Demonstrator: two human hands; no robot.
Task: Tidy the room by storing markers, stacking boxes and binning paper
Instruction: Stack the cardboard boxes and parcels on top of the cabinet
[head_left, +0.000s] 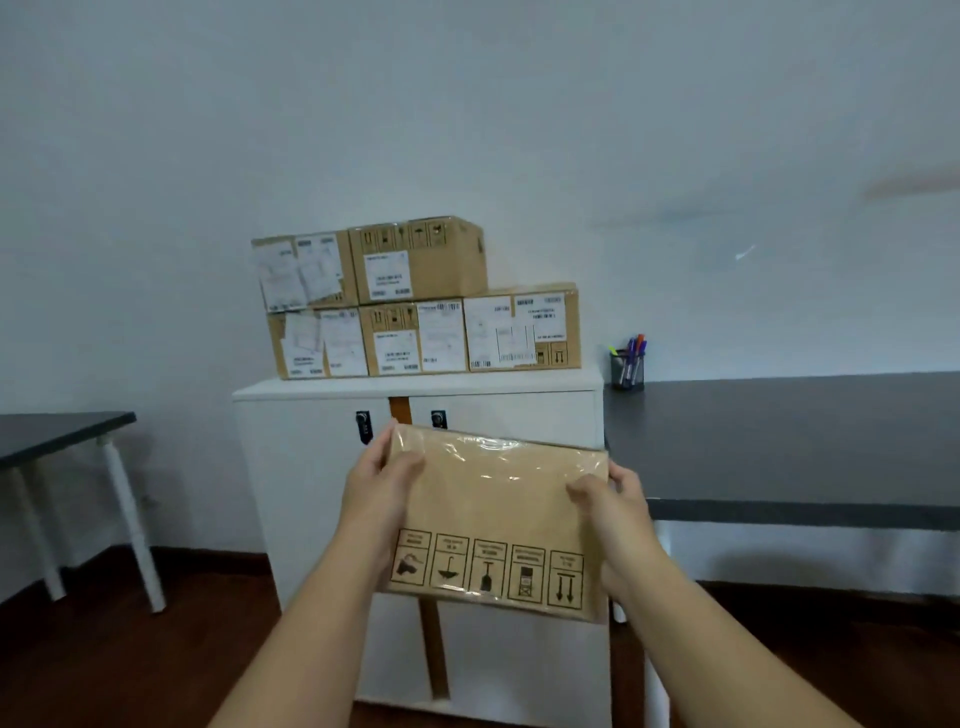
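Observation:
I hold a brown cardboard box with handling symbols along its lower edge, in front of the white cabinet. My left hand grips its left side and my right hand grips its right side. On the cabinet top stand several stacked cardboard boxes with white labels, three below and two above at the left. A black mesh cup with markers sits on the dark table at the right.
A dark grey table stretches to the right of the cabinet. Another dark table with white legs stands at the left. The floor is dark wood. The top of the right lower box is bare.

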